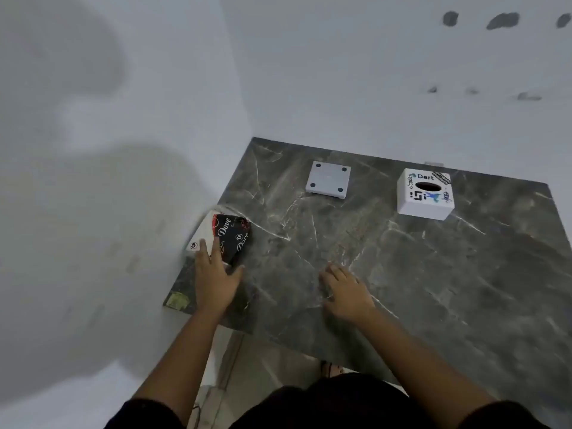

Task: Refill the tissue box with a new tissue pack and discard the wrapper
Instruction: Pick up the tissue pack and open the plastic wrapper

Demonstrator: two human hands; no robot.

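Head view shows us both bare forearms stretched forward over a dark grey marble table [433, 274] set into a white corner. Our left hand [213, 280] lies palm down with its fingers spread flat, the fingertips resting on the near edge of the tissue pack [224, 236], a white and black Dove-printed packet at the table's left edge against the wall; the hand presses on it but has not closed around it. Our right hand [346, 292] is open too, fingers loosely splayed on bare marble, holding nothing. Farther back, well apart from both hands, the white tissue box [425, 195] stands with its oval slot upward, and its detached base plate [328, 180] lies to the left of it.
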